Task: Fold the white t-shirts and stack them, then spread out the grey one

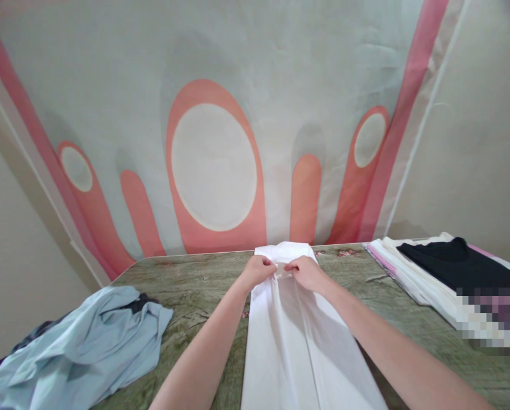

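A white garment [276, 353], folded into a long strip, lies lengthwise before me and reaches to the table's far edge. Near its far end, my left hand [258, 270] pinches the cloth between thumb and fingers. Just to the right, my right hand [307, 272] pinches the same layer, a short gap from the left. Between the two hands the fabric is slightly lifted, with a crease running down toward me. The garment's exact kind cannot be made out.
On the left of the wood-patterned table [195, 285] lies a crumpled light blue garment [88, 347] with dark cloth under it. Flat clothes are stacked at the right, a black garment [438, 259] on top. Behind the table hangs a grey and pink printed backdrop [336, 68].
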The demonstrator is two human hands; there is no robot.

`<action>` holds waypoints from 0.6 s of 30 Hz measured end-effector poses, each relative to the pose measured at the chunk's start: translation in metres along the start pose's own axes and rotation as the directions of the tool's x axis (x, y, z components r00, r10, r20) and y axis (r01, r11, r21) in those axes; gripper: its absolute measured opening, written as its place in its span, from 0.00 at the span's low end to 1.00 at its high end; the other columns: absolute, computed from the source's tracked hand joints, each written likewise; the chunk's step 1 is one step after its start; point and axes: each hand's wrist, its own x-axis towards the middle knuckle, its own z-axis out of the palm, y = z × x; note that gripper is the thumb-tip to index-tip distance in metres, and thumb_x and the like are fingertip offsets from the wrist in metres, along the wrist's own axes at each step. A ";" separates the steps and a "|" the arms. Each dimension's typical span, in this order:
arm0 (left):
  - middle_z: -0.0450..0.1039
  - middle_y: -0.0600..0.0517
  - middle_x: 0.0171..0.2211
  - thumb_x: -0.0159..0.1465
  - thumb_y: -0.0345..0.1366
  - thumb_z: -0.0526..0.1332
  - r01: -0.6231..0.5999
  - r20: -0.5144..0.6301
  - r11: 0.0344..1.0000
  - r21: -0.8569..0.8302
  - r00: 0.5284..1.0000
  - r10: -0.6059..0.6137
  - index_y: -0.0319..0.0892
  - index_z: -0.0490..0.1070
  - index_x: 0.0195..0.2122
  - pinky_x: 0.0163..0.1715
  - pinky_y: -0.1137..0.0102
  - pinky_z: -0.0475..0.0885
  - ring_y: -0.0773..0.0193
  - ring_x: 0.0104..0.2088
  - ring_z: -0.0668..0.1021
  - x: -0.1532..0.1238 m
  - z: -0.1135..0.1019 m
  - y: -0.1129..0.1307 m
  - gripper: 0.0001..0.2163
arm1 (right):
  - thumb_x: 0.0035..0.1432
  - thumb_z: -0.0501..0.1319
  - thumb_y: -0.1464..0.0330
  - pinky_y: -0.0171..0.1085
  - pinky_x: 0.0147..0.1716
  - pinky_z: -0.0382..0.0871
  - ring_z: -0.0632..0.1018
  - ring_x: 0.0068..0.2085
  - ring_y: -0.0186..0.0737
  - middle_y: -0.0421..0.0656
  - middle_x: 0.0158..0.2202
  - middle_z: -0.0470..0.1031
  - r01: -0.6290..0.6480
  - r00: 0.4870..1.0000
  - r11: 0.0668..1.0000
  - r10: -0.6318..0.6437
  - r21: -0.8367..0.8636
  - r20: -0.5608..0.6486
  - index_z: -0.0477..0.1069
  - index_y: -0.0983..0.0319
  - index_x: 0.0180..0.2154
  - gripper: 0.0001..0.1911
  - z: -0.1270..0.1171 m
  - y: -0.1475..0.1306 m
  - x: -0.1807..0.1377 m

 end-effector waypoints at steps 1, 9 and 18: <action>0.60 0.57 0.15 0.47 0.34 0.56 0.006 0.000 1.000 0.002 1.000 -0.006 0.36 0.68 0.18 0.19 0.76 0.53 0.71 0.20 0.63 0.000 0.000 0.000 0.07 | 0.51 0.50 0.77 0.31 0.42 0.63 0.76 0.42 0.38 0.46 0.40 0.78 -0.028 1.000 0.999 0.028 -0.038 0.004 0.77 0.64 0.38 0.18 -0.003 0.002 0.000; 0.63 0.57 0.16 0.47 0.34 0.56 -0.005 0.003 1.000 0.020 1.000 0.005 0.36 0.70 0.19 0.20 0.76 0.55 0.70 0.21 0.66 -0.002 0.002 0.001 0.07 | 0.57 0.47 0.73 0.36 0.38 0.62 0.75 0.42 0.45 0.49 0.41 0.75 0.040 0.996 0.937 -0.009 -0.347 0.089 0.74 0.62 0.42 0.18 -0.004 -0.029 -0.027; 0.64 0.56 0.16 0.47 0.33 0.56 -0.021 -0.004 0.999 0.040 1.000 0.021 0.36 0.70 0.19 0.21 0.76 0.56 0.70 0.22 0.66 -0.001 0.002 0.002 0.06 | 0.61 0.43 0.69 0.35 0.36 0.60 0.72 0.41 0.43 0.49 0.44 0.70 -0.005 0.992 0.933 0.049 -0.360 0.113 0.67 0.62 0.48 0.19 0.002 -0.041 -0.029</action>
